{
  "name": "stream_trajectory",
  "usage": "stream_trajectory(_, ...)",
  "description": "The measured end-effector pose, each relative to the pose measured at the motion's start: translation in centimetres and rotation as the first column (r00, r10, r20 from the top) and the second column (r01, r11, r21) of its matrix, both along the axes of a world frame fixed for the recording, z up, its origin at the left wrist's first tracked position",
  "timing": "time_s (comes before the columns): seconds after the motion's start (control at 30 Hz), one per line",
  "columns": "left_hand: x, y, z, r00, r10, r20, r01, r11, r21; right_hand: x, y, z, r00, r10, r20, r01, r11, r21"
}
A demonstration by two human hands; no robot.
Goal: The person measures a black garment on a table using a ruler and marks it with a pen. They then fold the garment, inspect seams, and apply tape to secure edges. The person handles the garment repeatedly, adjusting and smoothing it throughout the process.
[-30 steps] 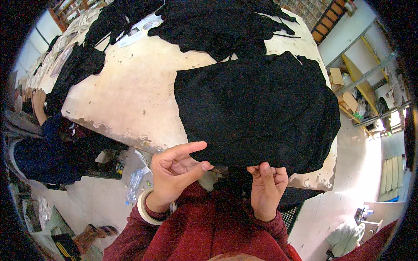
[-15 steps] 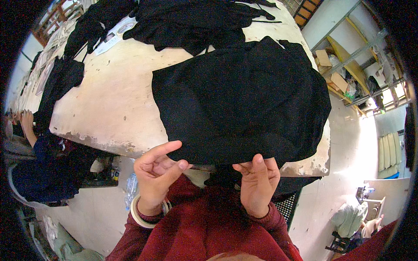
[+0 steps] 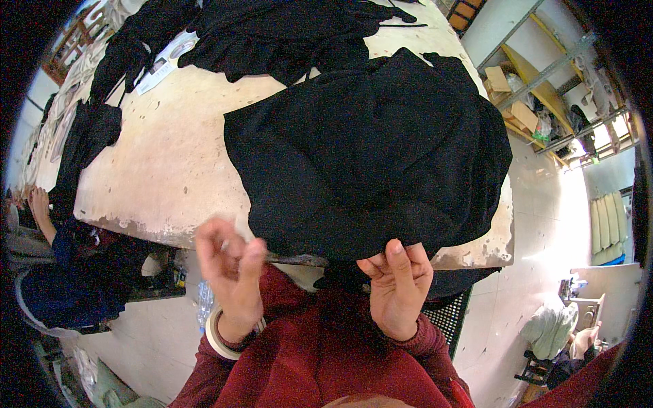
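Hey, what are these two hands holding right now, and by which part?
The right hand pinches the black cloth by its near edge. The left hand, blurred beside the cloth's near-left corner, shows no clear hold.

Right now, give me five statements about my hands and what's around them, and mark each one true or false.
1. The right hand grips the near edge of the large black cloth. True.
2. The left hand grips that cloth's far edge. False: it is by the near left corner, blurred, thumb and fingers apart.
3. Both sleeves are dark red. True.
4. The white ring is on the right wrist. False: the left.
5. More black cloth lies farther up the table. True.
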State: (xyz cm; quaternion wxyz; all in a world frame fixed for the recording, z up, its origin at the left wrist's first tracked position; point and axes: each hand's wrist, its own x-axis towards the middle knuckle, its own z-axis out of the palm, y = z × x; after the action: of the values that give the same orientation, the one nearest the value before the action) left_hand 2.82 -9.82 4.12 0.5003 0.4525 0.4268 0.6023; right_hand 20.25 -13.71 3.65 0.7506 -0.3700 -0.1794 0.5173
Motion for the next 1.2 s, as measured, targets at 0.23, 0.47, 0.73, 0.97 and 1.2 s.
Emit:
stream_trajectory(0.23, 1.8, -0.7, 0.4, 0.858, -0.504, -0.095, 0.497, 0.863, -0.094, -1.0, -0.4, 0.4, 0.996, -0.003, 0.084, 0.004, 1.000, -0.015)
stream_trajectory(0.47, 1.9, -0.7, 0.5, 0.902, -0.417, 0.115, 0.423, 0.906, -0.031, -0.7, -1.1, 0.8, 0.979, -0.011, 0.202, 0.028, 0.997, -0.079)
stream_trajectory(0.73, 2.3, -1.5, 0.3, 0.938, -0.316, 0.145, 0.321, 0.947, -0.011, 1.4, -1.9, 0.6, 0.730, -0.120, 0.673, -0.187, 0.912, 0.365)
stream_trajectory(0.97, 2.1, -1.2, 0.6, 0.949, -0.292, -0.121, 0.304, 0.948, 0.099, 1.0, -1.4, 3.6, 0.297, -0.088, 0.951, -0.207, 0.966, 0.154)
stream_trajectory(1.2, 2.1, -1.3, 1.6, 0.874, -0.222, -0.431, 0.317, 0.934, 0.162, 0.4, -0.5, 3.5, 0.073, -0.123, 0.990, -0.145, 0.981, 0.132)
